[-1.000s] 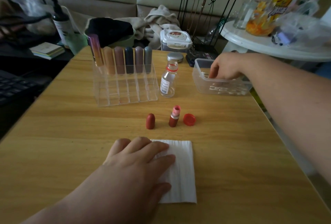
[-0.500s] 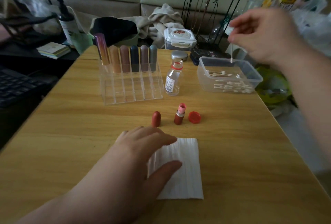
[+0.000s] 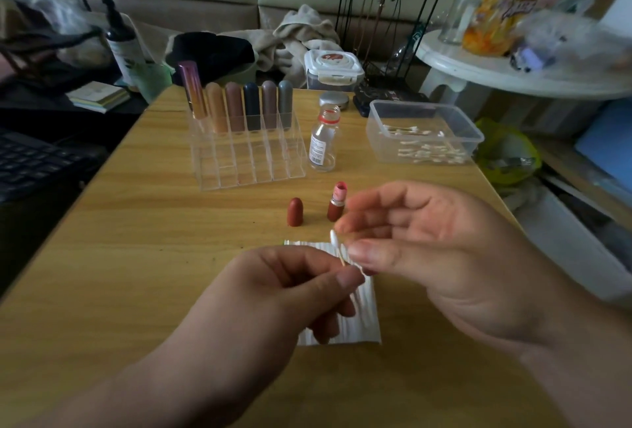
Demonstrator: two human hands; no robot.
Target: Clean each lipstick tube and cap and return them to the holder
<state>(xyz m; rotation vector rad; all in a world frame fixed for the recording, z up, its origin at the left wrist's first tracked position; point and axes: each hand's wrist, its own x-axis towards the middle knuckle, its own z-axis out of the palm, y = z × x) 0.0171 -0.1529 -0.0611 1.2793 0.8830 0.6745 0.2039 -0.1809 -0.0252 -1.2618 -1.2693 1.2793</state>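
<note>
An open red lipstick tube [image 3: 337, 202] with its pink stick raised stands on the wooden table [image 3: 136, 273]. Its red cap [image 3: 294, 211] stands just to its left. Behind them is the clear acrylic holder [image 3: 246, 157], with several capped lipsticks [image 3: 253, 106] in its back row. Above a folded white tissue [image 3: 355, 325], my left hand [image 3: 273, 308] pinches the lower end of a cotton swab [image 3: 334, 239]. My right hand [image 3: 444, 256] pinches the same swab higher up, between thumb and forefinger.
A small open glass bottle [image 3: 323, 140] stands right of the holder. A clear plastic box of cotton swabs [image 3: 424, 133] sits at the back right. A keyboard [image 3: 30, 161] lies off the table's left edge. Clutter, a wire rack and a white side table [image 3: 513, 72] lie beyond.
My right hand has carried a cotton swab from the plastic box down to the front of the table. My left hand has lifted off the tissue and taken the swab's lower end.
</note>
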